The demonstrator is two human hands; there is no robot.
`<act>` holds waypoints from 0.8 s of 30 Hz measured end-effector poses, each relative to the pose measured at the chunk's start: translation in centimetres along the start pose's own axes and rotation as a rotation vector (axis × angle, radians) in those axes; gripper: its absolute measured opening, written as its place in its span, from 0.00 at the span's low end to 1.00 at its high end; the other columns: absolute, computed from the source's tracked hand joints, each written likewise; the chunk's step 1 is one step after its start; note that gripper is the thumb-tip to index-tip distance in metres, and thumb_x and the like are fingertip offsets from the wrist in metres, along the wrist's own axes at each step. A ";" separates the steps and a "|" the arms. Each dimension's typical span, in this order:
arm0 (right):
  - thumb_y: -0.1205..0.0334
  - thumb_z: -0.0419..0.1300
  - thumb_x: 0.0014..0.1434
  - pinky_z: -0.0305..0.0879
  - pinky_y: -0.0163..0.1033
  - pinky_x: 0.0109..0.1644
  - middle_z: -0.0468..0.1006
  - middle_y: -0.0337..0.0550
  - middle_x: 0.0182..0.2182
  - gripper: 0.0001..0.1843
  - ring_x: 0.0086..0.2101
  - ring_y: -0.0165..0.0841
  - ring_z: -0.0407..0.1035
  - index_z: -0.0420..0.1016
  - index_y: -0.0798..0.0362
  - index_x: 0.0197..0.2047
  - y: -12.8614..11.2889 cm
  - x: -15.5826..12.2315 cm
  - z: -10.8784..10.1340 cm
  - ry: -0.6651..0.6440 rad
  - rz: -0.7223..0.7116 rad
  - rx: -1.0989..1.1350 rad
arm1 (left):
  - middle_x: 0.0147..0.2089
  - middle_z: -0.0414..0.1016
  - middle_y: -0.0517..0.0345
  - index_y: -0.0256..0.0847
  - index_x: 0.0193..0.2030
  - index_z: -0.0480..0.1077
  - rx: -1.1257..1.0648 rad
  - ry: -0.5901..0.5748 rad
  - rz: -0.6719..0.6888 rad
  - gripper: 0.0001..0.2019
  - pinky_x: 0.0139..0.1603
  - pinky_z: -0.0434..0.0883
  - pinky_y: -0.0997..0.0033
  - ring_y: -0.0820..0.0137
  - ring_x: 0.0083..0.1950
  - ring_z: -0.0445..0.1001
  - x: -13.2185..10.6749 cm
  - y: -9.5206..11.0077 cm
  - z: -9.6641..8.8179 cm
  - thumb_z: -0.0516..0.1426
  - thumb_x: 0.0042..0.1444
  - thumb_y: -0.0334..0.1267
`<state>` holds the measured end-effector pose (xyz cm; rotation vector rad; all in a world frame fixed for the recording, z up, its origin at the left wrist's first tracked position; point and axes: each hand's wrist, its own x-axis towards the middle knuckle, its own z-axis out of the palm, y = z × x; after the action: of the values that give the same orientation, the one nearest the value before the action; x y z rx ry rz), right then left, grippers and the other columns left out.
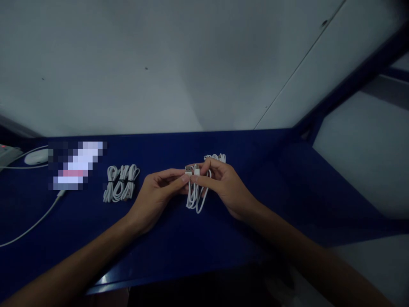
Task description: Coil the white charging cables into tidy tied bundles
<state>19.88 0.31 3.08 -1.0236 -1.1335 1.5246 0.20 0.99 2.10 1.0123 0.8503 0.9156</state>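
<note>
Between both hands is a white USB cable (194,198), folded into loops that hang below the fingers. Its two plugs point up side by side, a metal USB plug on the left and a smaller plug on the right. My left hand (161,187) pinches the cable near the USB plug with thumb and fingers. From the other side, my right hand (225,183) is closed on the cable by the smaller plug. Behind my right hand lie more white cables (219,157), partly hidden by it. To the left rest several bundled white cables (121,183) with black ties.
A blue table (179,251) runs up to a pale wall (159,64). At the left is a blurred-out lit device (78,166) with a white lead (38,226) plugged in. Near it are a white mouse-like object (36,156) and a pale box (8,153). Blue frame bars (348,85) stand right.
</note>
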 end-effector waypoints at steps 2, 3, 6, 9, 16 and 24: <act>0.57 0.78 0.56 0.76 0.44 0.45 0.84 0.43 0.49 0.19 0.47 0.39 0.79 0.71 0.50 0.29 0.0 0.0 0.0 0.003 0.005 0.000 | 0.55 0.86 0.49 0.43 0.51 0.87 0.003 0.005 0.000 0.10 0.52 0.77 0.69 0.68 0.47 0.81 0.0 0.0 0.0 0.68 0.65 0.37; 0.57 0.78 0.56 0.76 0.44 0.43 0.84 0.43 0.49 0.19 0.46 0.39 0.79 0.71 0.50 0.29 0.0 0.0 0.0 0.001 0.002 0.002 | 0.55 0.86 0.48 0.43 0.51 0.87 0.006 0.006 0.003 0.09 0.52 0.76 0.69 0.68 0.48 0.81 0.0 0.1 0.0 0.68 0.65 0.37; 0.57 0.78 0.56 0.75 0.43 0.40 0.84 0.43 0.50 0.19 0.44 0.38 0.79 0.71 0.49 0.30 0.2 0.0 -0.1 -0.014 -0.008 0.007 | 0.56 0.85 0.48 0.44 0.51 0.87 0.011 0.007 0.008 0.09 0.53 0.76 0.67 0.66 0.49 0.82 0.0 0.2 0.2 0.68 0.65 0.38; 0.55 0.78 0.56 0.74 0.43 0.40 0.84 0.42 0.49 0.20 0.43 0.38 0.78 0.70 0.49 0.30 0.3 0.0 -0.1 -0.016 -0.003 0.001 | 0.57 0.85 0.47 0.43 0.50 0.87 0.005 0.011 0.010 0.09 0.53 0.77 0.64 0.65 0.49 0.82 0.0 0.3 0.3 0.69 0.64 0.39; 0.55 0.78 0.56 0.71 0.42 0.36 0.83 0.41 0.39 0.21 0.36 0.35 0.76 0.69 0.49 0.29 0.3 0.1 -0.1 -0.010 0.029 0.025 | 0.55 0.86 0.46 0.42 0.50 0.87 -0.004 0.011 -0.001 0.10 0.53 0.78 0.62 0.65 0.46 0.83 0.0 0.2 0.2 0.69 0.64 0.39; 0.58 0.79 0.54 0.70 0.41 0.36 0.80 0.38 0.35 0.19 0.34 0.34 0.74 0.70 0.49 0.29 0.4 0.1 -0.2 -0.011 0.053 0.054 | 0.53 0.86 0.47 0.42 0.51 0.86 -0.024 -0.008 -0.026 0.11 0.53 0.78 0.63 0.66 0.45 0.82 0.1 0.0 0.1 0.69 0.64 0.40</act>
<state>19.92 0.40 2.63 -1.0169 -1.0746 1.5964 0.30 1.04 2.12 0.9813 0.8423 0.8976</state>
